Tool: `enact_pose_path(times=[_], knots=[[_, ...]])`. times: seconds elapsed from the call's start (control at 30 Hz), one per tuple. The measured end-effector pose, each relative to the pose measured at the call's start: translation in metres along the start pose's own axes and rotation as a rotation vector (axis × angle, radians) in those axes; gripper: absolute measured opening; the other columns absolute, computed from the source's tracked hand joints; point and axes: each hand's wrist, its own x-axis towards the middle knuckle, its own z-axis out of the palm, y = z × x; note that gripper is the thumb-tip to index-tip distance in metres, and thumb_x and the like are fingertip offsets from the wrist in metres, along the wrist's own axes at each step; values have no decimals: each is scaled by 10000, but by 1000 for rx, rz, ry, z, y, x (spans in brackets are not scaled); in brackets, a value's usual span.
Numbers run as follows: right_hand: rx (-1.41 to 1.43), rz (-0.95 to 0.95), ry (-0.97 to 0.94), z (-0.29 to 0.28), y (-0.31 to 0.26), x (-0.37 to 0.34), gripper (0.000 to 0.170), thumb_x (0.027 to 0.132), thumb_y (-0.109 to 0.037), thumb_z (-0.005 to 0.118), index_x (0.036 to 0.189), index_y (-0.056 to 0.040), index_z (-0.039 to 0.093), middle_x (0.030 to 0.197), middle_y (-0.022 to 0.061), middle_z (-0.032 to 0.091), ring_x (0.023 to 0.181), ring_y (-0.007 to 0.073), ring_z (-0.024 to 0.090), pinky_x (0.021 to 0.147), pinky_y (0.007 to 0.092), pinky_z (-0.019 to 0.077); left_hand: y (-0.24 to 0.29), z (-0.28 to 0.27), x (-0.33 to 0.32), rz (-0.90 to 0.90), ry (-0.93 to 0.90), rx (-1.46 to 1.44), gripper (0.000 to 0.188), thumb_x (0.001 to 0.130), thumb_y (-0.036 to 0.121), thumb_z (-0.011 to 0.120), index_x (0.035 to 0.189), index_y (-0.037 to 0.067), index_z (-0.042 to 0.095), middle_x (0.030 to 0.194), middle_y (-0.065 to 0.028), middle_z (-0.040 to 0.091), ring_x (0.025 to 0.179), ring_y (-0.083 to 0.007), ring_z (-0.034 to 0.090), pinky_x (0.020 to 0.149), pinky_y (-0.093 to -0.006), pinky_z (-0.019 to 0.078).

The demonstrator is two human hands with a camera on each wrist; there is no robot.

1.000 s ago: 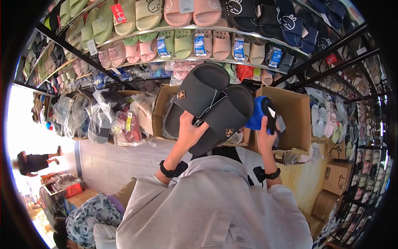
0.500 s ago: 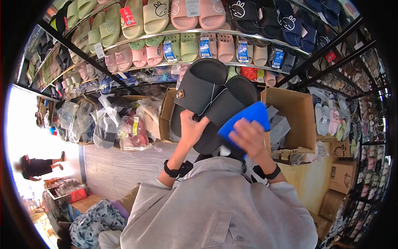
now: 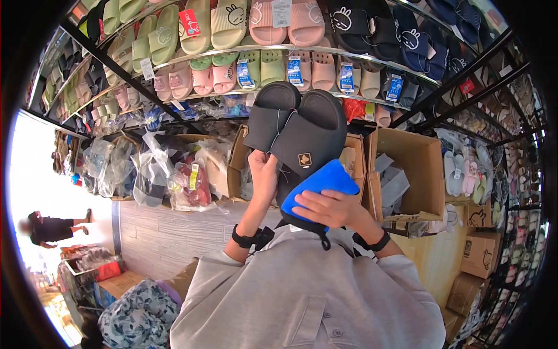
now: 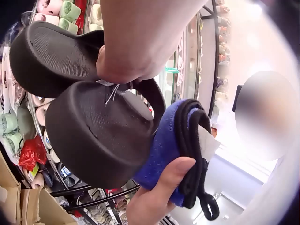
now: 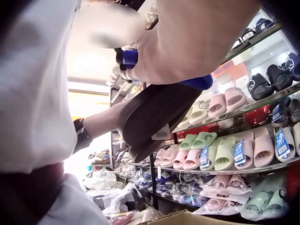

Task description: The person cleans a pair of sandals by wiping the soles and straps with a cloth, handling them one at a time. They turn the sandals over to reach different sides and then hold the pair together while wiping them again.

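Observation:
My left hand (image 3: 264,174) grips a pair of black slide sandals (image 3: 317,125) by the straps, held upright in front of my chest. A thin white cord ties the pair together, and a small gold badge shows on one strap. In my right hand (image 3: 334,208) is a blue cloth mitt (image 3: 325,177) with a black cuff and hanging loop, which overlaps the lower end of the nearer slide. From the left wrist view, the right thumb (image 4: 176,171) pinches the mitt's folded cuff right beside the slide. A white tag (image 5: 161,132) hangs under the sandals in the right wrist view.
An open cardboard box (image 3: 415,168) with grey slippers stands at the right; another box (image 3: 237,166) is behind the sandals. Bagged footwear (image 3: 154,177) lies to the left. Racks of slippers (image 3: 285,26) rise ahead. A person (image 3: 55,228) is at the far left.
My right hand has brought the blue mitt from beside the right box leftward and down, onto the lower end of the sandals. The sandals have turned slightly in my left hand.

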Motion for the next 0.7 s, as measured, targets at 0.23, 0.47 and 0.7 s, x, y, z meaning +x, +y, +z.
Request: enact_pose_path(times=[0.23,0.47,0.7], knots=[[149,626,160,-18,37,7,484,935,-205,681,1408,-101,699,1495,153,639,1436,345,553,1159,513,415,-16,-20,-1,35,-50,242,133,1028,71,699,1089,-36,750,910,23,735,739,-1,576,641,-196,418],[-21,19,-17,3,-2,-6,417,979,-212,615,1381,-200,723,1430,34,691,1361,213,603,1200,420,359,-10,4,-3,25,-30,125,124,1037,69,691,1076,-37,740,895,31,721,718,13,538,613,-184,386],[76,366,40,-9,20,-23,463,990,-249,611,1433,-135,684,1535,115,609,1419,307,570,1221,484,357,-6,-5,-8,33,-94,246,149,999,44,722,1091,-70,747,935,3,750,766,-17,605,641,-214,459]])
